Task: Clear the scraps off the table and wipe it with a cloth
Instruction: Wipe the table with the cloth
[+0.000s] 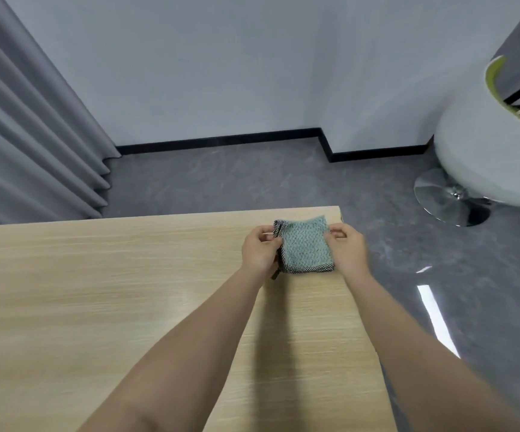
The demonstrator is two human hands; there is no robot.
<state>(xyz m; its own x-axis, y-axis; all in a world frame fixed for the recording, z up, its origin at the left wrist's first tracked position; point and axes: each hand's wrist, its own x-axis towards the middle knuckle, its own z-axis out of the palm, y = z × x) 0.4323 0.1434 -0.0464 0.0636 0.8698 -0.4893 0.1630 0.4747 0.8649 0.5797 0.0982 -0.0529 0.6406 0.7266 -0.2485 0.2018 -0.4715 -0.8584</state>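
A small folded teal cloth (305, 247) with a dark checked border lies near the far right corner of the light wooden table (96, 307). My left hand (260, 251) pinches the cloth's upper left corner, where the dark edge folds over. At the cloth's upper right edge, my right hand (347, 248) pinches it between thumb and fingers. Both forearms reach in from the bottom of the view. No scraps show on the tabletop.
The table's far edge and right edge meet just beyond the cloth. A white swivel chair (489, 145) on a chrome base (449, 198) stands on the grey floor to the right. Grey curtains (28, 135) hang at the left.
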